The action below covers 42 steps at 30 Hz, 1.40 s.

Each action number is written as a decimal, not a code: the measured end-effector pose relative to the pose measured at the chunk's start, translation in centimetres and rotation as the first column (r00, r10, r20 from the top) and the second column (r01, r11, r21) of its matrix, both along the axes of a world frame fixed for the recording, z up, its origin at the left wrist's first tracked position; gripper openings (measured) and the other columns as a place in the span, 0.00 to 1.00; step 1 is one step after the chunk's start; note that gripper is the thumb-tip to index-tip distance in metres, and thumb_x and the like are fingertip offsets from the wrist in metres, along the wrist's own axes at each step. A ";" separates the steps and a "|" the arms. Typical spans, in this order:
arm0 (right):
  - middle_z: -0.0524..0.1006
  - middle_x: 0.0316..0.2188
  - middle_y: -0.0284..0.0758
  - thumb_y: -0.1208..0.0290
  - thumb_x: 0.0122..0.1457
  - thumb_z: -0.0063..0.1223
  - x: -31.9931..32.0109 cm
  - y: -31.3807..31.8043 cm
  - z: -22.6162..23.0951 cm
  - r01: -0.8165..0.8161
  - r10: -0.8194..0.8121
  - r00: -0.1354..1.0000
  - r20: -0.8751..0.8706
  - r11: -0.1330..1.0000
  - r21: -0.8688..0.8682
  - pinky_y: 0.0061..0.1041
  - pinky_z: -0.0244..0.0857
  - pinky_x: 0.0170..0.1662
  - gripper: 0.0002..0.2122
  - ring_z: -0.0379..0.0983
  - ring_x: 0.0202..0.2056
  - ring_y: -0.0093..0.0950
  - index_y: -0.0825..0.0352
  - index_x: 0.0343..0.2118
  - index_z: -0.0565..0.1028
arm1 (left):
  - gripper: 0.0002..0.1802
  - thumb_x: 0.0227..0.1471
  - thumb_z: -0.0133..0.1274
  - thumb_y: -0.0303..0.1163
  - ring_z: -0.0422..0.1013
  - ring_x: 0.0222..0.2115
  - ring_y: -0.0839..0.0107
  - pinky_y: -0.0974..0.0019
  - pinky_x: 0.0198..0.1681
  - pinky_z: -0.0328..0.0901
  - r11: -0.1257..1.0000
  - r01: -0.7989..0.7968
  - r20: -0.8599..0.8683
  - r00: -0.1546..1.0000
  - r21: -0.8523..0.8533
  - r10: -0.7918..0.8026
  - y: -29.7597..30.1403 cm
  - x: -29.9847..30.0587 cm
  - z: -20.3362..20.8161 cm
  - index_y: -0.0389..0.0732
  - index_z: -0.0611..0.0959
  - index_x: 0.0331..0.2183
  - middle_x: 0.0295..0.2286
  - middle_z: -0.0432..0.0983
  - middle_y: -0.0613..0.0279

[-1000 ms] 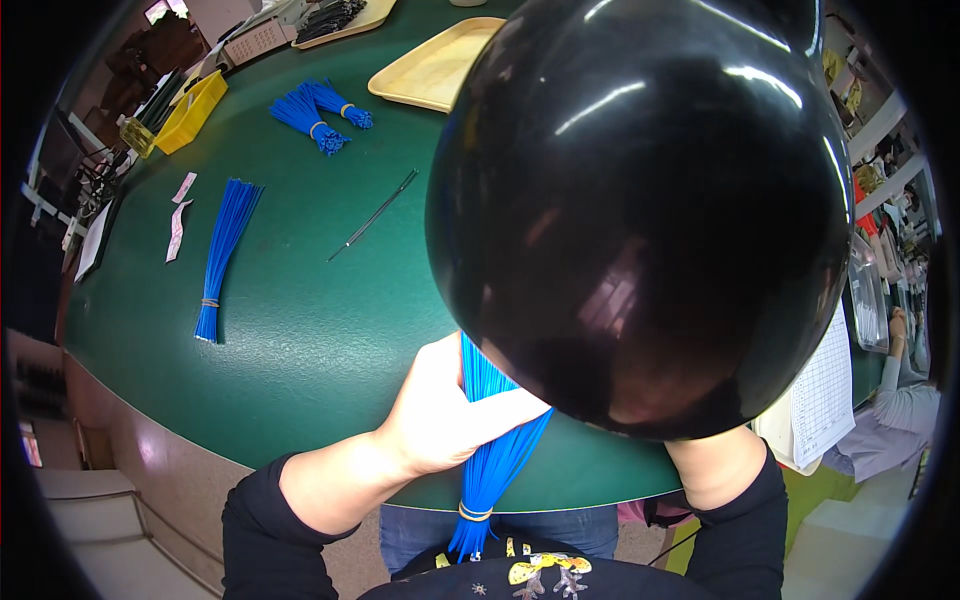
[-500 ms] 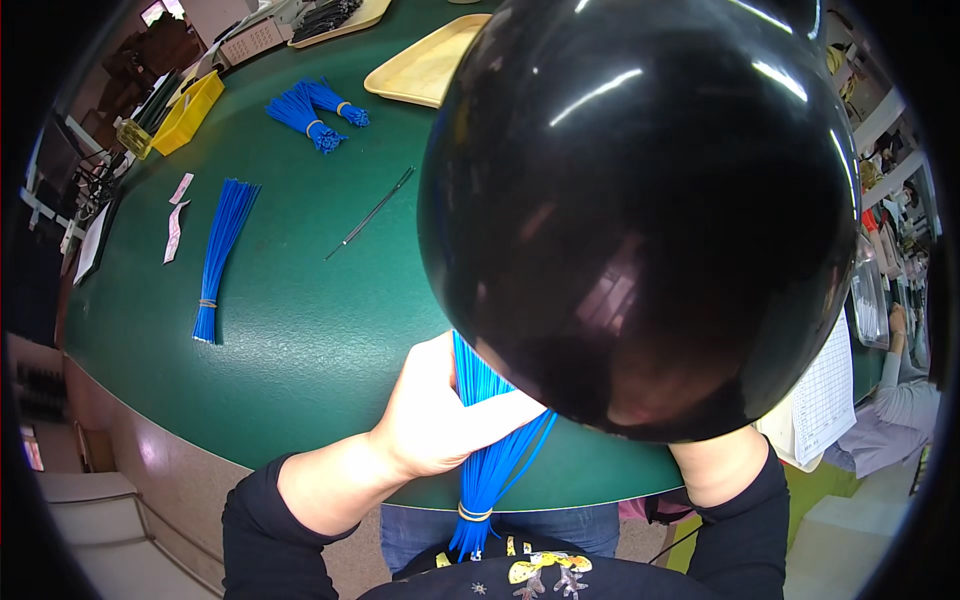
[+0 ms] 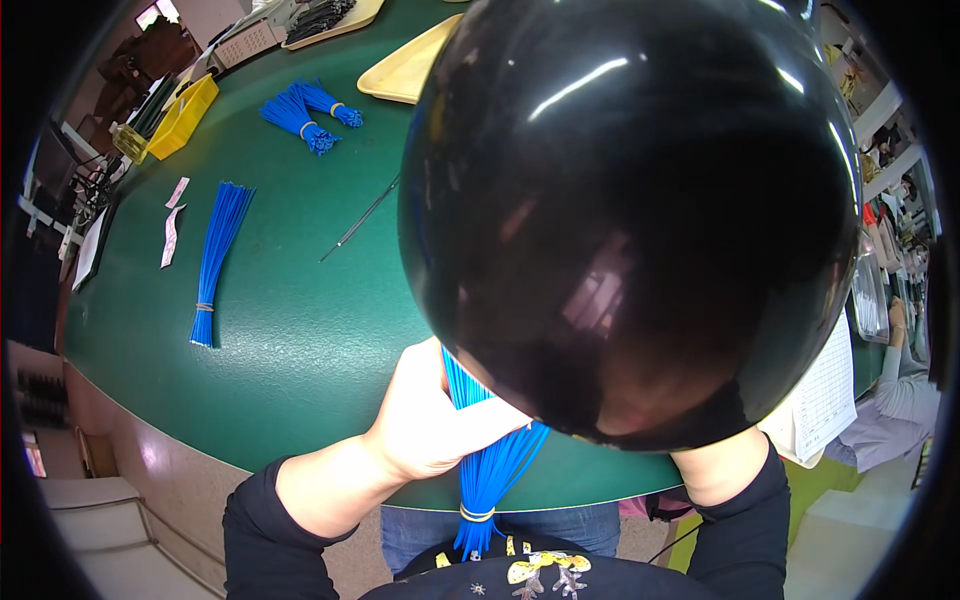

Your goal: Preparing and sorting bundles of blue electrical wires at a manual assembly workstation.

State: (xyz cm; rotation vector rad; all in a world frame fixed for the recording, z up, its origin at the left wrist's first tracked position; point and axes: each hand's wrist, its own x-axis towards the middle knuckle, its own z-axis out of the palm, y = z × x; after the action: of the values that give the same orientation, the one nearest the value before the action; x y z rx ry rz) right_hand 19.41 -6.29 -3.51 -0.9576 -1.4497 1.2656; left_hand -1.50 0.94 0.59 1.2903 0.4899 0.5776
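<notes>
My left hand (image 3: 425, 415) is closed around a bundle of thin blue wires (image 3: 492, 475), near the front edge of the green table. A tan rubber band ties the wires close to their lower ends, which hang toward my lap. A large glossy black dome (image 3: 630, 230) covers the upper end of the bundle and the tips of my left fingers. Of my right hand only the wrist (image 3: 722, 468) shows, below the dome's lower right rim; its fingers are hidden.
On the green table (image 3: 310, 380) lie another banded blue wire bundle (image 3: 215, 260), two shorter bundles (image 3: 310, 115), a thin dark rod (image 3: 360, 218) and pink paper strips (image 3: 171, 237). Behind stand a yellow bin (image 3: 183, 117) and a cream tray (image 3: 405, 65). A printed sheet (image 3: 825, 390) is at right.
The dome reaches slightly further left in view and covers the rod's upper end. My left hand has shifted slightly left, still holding the wires.
</notes>
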 end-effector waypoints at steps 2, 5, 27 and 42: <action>0.69 0.43 0.39 0.84 0.40 0.58 -0.2 0.0 -0.1 0.000 0.000 1.000 -0.008 1.000 -0.001 0.25 0.61 0.46 0.26 0.66 0.43 0.27 0.71 0.46 0.65 | 0.10 0.35 0.60 0.25 0.71 0.21 0.78 0.74 0.24 0.64 0.999 -0.043 -0.001 0.999 -0.024 0.043 -0.2 0.3 0.7 0.34 0.76 0.23 0.19 0.74 0.63; 0.69 0.43 0.39 0.84 0.40 0.58 0.1 -0.5 -0.1 0.003 -0.003 1.000 -0.012 1.000 -0.002 0.25 0.61 0.46 0.26 0.66 0.43 0.27 0.71 0.46 0.65 | 0.08 0.35 0.60 0.25 0.70 0.19 0.79 0.75 0.22 0.64 0.998 -0.053 -0.023 0.998 -0.021 0.052 -0.2 0.1 0.5 0.35 0.76 0.20 0.16 0.73 0.64; 0.68 0.44 0.39 0.84 0.40 0.59 -0.1 -1.0 0.3 0.011 -0.011 0.999 -0.054 1.000 -0.003 0.25 0.61 0.47 0.28 0.66 0.44 0.28 0.71 0.48 0.63 | 0.11 0.38 0.59 0.28 0.70 0.24 0.77 0.72 0.30 0.65 0.998 0.050 0.074 0.996 -0.032 -0.048 0.0 0.0 -0.7 0.34 0.77 0.27 0.23 0.74 0.62; 0.68 0.45 0.40 0.84 0.40 0.59 -0.3 -0.2 1.0 0.033 -0.033 0.994 -0.106 0.999 -0.004 0.25 0.61 0.47 0.29 0.66 0.44 0.28 0.71 0.49 0.62 | 0.10 0.39 0.57 0.29 0.68 0.24 0.79 0.73 0.29 0.63 0.992 0.120 0.032 0.992 0.043 -0.122 0.2 -0.3 -1.7 0.34 0.76 0.26 0.22 0.73 0.63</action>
State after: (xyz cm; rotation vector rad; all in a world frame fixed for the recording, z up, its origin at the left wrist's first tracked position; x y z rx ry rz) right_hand 19.10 -6.47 -2.49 -0.8985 -1.3455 1.2749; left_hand -1.83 1.10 -1.11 1.3373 0.3704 0.5094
